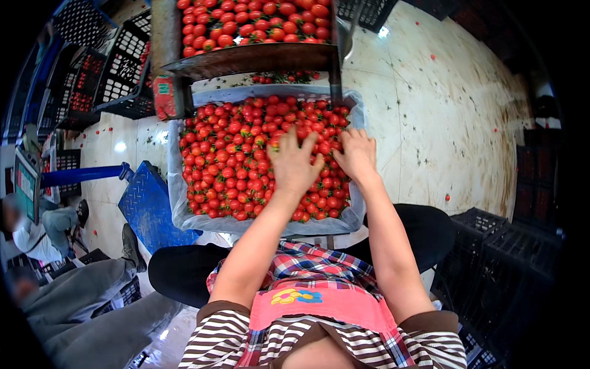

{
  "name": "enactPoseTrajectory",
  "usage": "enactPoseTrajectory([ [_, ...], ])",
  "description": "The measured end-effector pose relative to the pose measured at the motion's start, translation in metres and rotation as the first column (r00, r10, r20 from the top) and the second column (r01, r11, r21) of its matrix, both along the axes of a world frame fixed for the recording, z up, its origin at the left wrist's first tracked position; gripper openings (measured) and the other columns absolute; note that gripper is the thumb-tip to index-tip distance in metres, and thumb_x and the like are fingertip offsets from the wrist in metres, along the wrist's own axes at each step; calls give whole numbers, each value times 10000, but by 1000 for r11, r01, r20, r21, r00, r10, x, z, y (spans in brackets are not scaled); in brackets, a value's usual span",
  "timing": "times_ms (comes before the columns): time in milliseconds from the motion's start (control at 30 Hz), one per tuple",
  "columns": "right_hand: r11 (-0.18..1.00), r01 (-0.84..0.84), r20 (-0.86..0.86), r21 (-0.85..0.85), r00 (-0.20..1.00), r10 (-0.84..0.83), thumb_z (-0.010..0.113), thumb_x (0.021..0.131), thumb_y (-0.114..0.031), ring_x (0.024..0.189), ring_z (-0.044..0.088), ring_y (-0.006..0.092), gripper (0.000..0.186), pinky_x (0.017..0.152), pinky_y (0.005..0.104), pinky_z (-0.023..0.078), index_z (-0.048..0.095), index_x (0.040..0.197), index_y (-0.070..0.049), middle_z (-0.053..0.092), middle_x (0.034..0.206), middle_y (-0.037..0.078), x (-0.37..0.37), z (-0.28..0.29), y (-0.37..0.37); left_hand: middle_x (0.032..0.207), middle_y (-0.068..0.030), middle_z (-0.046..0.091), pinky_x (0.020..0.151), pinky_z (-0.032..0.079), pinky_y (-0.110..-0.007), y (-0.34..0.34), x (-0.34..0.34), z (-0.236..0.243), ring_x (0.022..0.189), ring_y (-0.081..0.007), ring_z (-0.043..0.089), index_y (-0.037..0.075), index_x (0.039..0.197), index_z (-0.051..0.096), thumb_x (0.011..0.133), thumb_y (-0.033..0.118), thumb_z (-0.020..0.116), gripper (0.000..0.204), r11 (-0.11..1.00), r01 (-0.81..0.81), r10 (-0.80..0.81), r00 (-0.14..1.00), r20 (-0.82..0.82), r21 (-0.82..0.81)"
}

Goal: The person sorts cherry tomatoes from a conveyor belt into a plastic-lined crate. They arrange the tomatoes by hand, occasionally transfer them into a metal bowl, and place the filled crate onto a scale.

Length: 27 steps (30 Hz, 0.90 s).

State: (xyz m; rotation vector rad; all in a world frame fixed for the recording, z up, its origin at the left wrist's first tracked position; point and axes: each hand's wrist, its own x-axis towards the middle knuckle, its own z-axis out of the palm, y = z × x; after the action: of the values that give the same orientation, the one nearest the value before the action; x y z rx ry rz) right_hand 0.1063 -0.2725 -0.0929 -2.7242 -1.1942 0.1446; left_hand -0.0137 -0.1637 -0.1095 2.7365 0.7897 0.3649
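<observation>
A crate lined with a clear plastic bag (176, 200) sits in front of me, filled with small red cherry tomatoes (227, 166), some with green stems. My left hand (294, 161) reaches over the middle of the heap, its fingers spread and slightly blurred, touching the tomatoes. At the crate's right edge, my right hand (357, 152) rests on the tomatoes with fingers apart and bent downward. Neither hand visibly grips a tomato, though the right fingertips are partly hidden. Beyond the crate, a metal chute (246, 58) holds more tomatoes above its front lip.
A blue platform scale (147, 203) stands left of the crate, its display (27, 181) on a blue post. Black plastic crates (126, 61) are at the far left, others (485, 246) at the right. Another person's legs (92, 301) extend in from the lower left. Stray tomatoes dot the tiled floor (424, 117).
</observation>
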Motion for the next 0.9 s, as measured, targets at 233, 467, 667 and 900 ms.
enactPoseTrajectory([
  [233,858,414,-445,305,858,-256,670,821,-187,715,664,301,296,663,391,516,537,1029,-22,676,814,159,-7,18,-15,1441,-178,380,1034,284,-669,-57,0,-3,1376,-359,301,211,1281,556,801,281,659,495,961,255,-258,966,-7,-106],
  [467,694,539,-609,478,772,-180,645,895,-186,659,564,130,312,638,286,491,566,1138,-7,633,801,81,-2,-27,-31,1451,-105,406,1073,290,-522,-28,-55,21,1373,-351,317,158,1226,579,784,281,685,470,942,298,-309,950,53,155],
  [667,652,435,-489,621,865,-111,581,939,-188,959,569,306,305,861,401,451,543,1177,1,604,1047,166,-42,-35,-14,1397,-125,455,1023,347,-519,-12,-115,9,1364,-338,331,117,1233,590,834,320,655,453,939,329,-323,944,69,-103],
  [900,684,336,-406,648,912,-63,616,918,-176,967,548,310,317,876,400,435,547,1187,-22,600,1028,155,-53,-11,-5,1125,-148,602,909,444,-449,99,-105,21,1021,-354,570,30,1109,633,839,95,653,278,968,-240,220,954,203,76],
])
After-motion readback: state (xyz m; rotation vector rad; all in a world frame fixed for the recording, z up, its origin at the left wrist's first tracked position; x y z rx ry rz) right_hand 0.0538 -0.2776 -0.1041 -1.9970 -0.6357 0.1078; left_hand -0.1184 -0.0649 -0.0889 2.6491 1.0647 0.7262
